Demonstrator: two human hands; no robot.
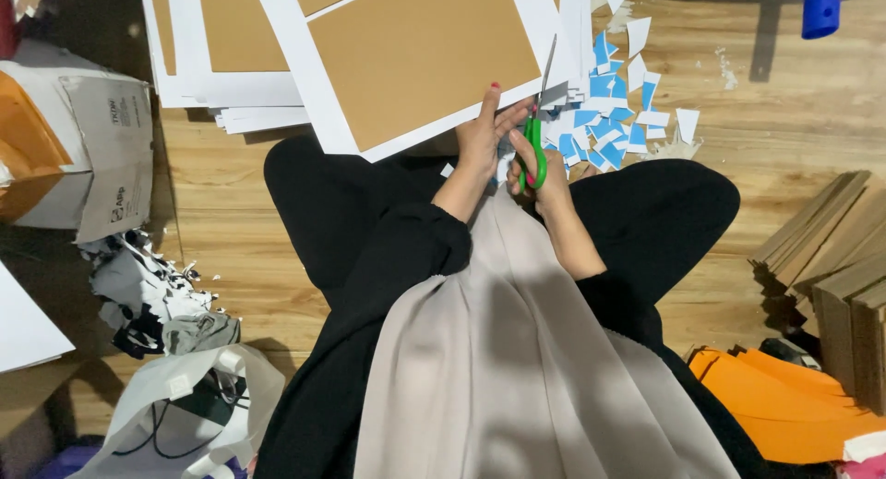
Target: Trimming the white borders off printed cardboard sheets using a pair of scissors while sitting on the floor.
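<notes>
Our right hand (pixel 546 170) grips green-handled steel scissors (pixel 536 133); our left hand (pixel 482 133) pinches the white-bordered brown card sheet (pixel 420 54). Blue-and-white paper offcuts (pixel 614 119) lie piled; seemingly a stack of similar sheets (pixel 226 45) remains uncut.

Bare floor (pixel 784 101) lies open to the right of the paper scraps (pixel 614 119), up to the stacked cardboard strips (pixel 831 257) at the right edge. A blue tube (pixel 820 6) stands at the top right. Ahead, the pile of white-bordered brown sheets (pixel 397 54) covers the ground from knee to top edge. On the left, a narrow strip of floor runs between the sheets and the cardboard box (pixel 83 137), with shredded paper (pixel 148 290) and a white bag (pixel 185 405) below it
</notes>
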